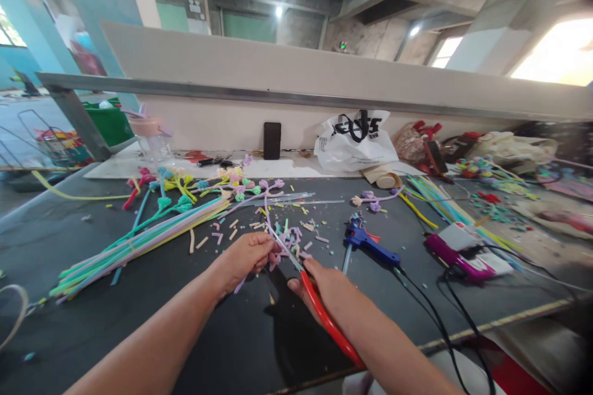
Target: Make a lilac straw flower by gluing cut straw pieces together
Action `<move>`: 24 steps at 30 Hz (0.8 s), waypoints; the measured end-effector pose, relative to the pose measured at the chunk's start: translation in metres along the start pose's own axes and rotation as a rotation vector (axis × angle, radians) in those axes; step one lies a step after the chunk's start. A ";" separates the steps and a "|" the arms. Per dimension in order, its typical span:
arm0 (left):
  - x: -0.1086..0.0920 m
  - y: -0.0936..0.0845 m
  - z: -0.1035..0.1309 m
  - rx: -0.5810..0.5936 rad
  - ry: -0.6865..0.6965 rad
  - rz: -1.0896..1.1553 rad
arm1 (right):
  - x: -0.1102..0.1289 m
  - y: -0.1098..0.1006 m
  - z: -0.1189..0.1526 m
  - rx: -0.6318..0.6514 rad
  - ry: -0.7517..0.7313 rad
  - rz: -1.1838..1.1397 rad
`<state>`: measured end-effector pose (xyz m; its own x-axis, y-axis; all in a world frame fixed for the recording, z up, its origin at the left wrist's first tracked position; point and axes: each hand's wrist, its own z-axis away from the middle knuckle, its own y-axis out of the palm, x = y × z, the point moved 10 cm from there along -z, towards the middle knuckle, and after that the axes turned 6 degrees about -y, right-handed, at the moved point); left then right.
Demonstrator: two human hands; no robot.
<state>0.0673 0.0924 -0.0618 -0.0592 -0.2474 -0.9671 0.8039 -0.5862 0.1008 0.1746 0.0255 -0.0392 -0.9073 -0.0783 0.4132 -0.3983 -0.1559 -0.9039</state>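
Note:
My left hand [252, 253] pinches a lilac pipe cleaner stem [267, 207] whose upper end carries small fuzzy blossoms. My right hand [322, 287] is wrapped round red-handled scissors [324, 311]. The scissor blades [288, 251] reach up to the stem beside my left fingertips; whether they touch it I cannot tell. Short cut pieces [296, 237] in lilac, peach and yellow lie scattered behind and around both hands. Left of them rests a bundle of long pastel pipe cleaners [143, 245], with finished-looking fuzzy flowers [236, 179] at its far end.
A blue glue gun [373, 247] and a purple glue gun [458, 259] lie to the right, their black cords hanging over the front edge. Along the back stand a clear cup [152, 142], a black phone [272, 141] and a white plastic bag [354, 142]. More pipe cleaners [440, 203] lie at right.

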 end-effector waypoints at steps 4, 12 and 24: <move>0.004 -0.009 -0.003 -0.053 -0.037 0.017 | 0.000 -0.003 0.000 -0.014 -0.043 0.034; -0.008 -0.006 0.000 -0.034 0.021 0.038 | 0.009 -0.017 0.010 0.000 -0.065 0.065; -0.006 -0.008 -0.001 -0.054 0.009 -0.029 | 0.011 -0.016 0.012 0.017 -0.052 0.084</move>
<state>0.0622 0.0990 -0.0573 -0.0771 -0.2237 -0.9716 0.8325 -0.5507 0.0607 0.1730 0.0151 -0.0185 -0.9290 -0.1432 0.3414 -0.3181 -0.1628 -0.9340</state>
